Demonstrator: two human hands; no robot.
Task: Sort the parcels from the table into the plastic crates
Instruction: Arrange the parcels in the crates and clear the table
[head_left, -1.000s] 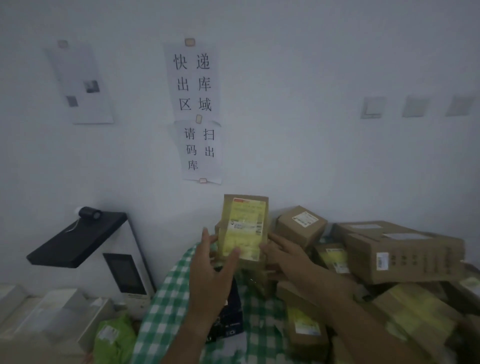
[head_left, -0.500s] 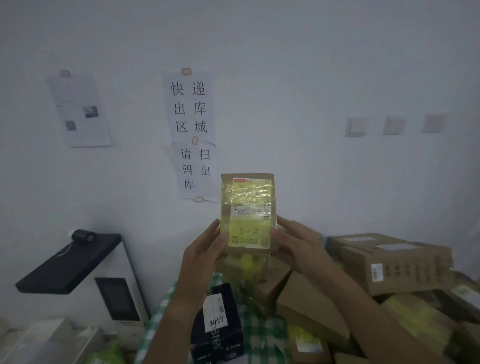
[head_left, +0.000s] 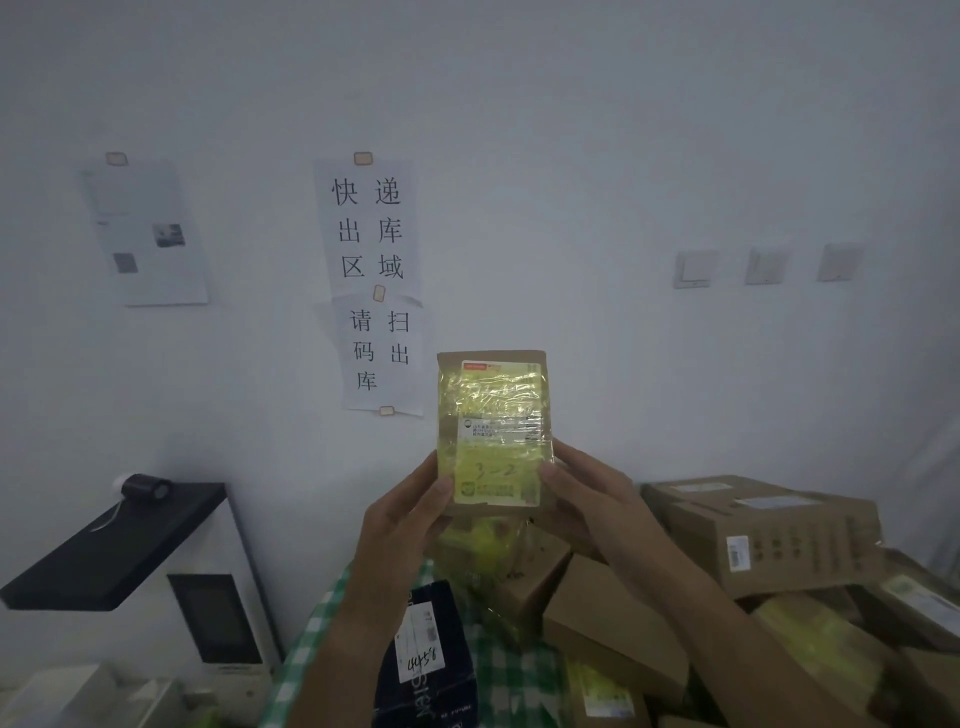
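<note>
I hold a small brown cardboard parcel (head_left: 493, 431) upright in front of the wall, its yellow-taped label side facing me. My left hand (head_left: 402, 519) grips its lower left edge, thumb on the front. My right hand (head_left: 587, 499) grips its lower right edge the same way. Below lies a pile of brown parcels (head_left: 613, 623) on a green checked tablecloth (head_left: 306, 665), with a large carton (head_left: 769, 530) at the right and a dark blue parcel (head_left: 431, 660) near my left forearm. No plastic crate is in view.
A white scanner machine with a black shelf (head_left: 119, 545) stands at the left against the wall. Paper notices (head_left: 371, 280) are taped to the wall, and light switches (head_left: 763, 265) sit to the right. Pale containers (head_left: 67, 696) show at the bottom left.
Both hands have lifted the small parcel up off the pile to chest height and turned its label toward me. The view has tilted slightly.
</note>
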